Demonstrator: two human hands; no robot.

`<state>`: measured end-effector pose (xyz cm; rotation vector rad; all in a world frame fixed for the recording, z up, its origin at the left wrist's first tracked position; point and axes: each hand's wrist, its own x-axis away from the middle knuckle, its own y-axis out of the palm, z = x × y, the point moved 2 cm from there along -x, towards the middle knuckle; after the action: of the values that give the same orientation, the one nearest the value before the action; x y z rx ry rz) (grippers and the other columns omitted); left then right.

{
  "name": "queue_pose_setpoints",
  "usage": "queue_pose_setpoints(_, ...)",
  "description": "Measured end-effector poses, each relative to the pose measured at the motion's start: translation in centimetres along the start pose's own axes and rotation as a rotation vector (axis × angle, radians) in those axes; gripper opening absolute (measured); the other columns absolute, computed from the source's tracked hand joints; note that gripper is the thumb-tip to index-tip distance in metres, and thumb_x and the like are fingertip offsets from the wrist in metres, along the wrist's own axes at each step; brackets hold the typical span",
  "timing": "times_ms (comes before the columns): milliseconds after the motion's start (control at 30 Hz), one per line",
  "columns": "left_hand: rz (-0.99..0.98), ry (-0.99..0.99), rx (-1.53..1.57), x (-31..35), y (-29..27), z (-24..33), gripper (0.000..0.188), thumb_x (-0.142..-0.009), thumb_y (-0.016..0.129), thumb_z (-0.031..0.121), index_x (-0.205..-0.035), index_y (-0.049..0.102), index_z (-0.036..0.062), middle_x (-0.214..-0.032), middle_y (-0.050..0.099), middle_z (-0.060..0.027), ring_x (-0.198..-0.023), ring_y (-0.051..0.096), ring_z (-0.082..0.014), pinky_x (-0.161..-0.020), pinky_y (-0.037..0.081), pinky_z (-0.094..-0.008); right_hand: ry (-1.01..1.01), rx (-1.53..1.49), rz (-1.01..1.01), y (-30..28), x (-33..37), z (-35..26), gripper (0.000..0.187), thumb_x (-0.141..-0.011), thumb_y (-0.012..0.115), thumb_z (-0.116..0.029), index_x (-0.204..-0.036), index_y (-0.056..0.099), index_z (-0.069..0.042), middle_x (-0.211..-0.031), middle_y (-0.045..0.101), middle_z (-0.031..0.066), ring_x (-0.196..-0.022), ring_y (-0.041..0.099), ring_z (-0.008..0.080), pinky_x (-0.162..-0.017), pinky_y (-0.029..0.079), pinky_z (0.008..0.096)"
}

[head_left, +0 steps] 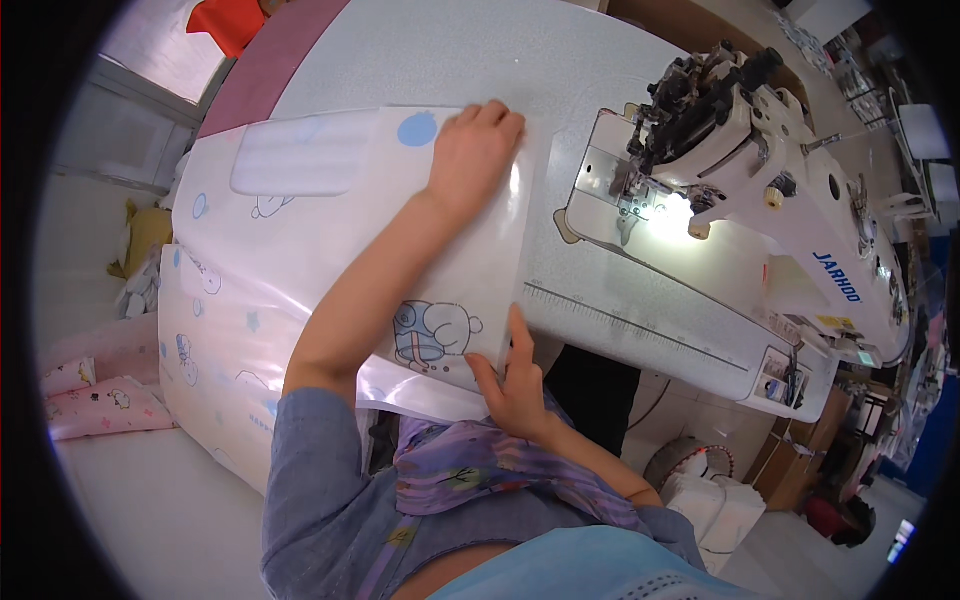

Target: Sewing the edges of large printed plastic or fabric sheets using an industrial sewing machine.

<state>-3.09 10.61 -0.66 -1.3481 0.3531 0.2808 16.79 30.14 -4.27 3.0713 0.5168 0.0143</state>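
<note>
A white glossy sheet, printed with cartoon animals and blue shapes, lies over the left part of the table and hangs down over its front edge. A clear-looking oblong panel shows near its far side. At the sheet's far right corner, my left hand has its fingers curled down on the edge. My right hand holds the near right edge, thumb on top beside a printed bear; its lower fingers are partly hidden. The sheet's right edge runs between both hands, left of the sewing machine.
The machine's lamp lights its needle area. A ruler scale runs along the grey tabletop near its front edge. Pink printed fabric lies at the far left. Below right are a white bundle and a cardboard box.
</note>
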Motion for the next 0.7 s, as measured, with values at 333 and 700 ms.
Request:
queue_pose_setpoints(333,-0.043,0.189,0.269,6.0,-0.7,11.3,0.047,-0.095,0.068,0.028,-0.136,0.058,0.0057,-0.141,0.057,-0.0083,-0.135,0.051,-0.0297,-0.117,0.036,-0.0577,-0.134,0.313,-0.35,-5.7,6.0,0.2,0.052,-0.091,0.076,-0.008,-0.139,0.06,-0.006,-0.106,0.074,0.0229,-0.074,0.075,0.0304,-0.063,0.059,0.0344)
queue_pose_setpoints(700,-0.079,0.205,0.183,3.4,1.1,11.8,0.044,-0.1,0.062,0.035,-0.136,0.059,0.0094,-0.146,0.056,-0.004,-0.14,0.046,-0.0284,-0.119,0.032,-0.0576,-0.033,0.254,-0.231,-7.2,4.9,-1.1,0.051,-0.095,0.072,-0.008,-0.144,0.055,-0.006,-0.118,0.071,0.024,-0.098,0.074,0.0245,-0.081,0.056,0.0305)
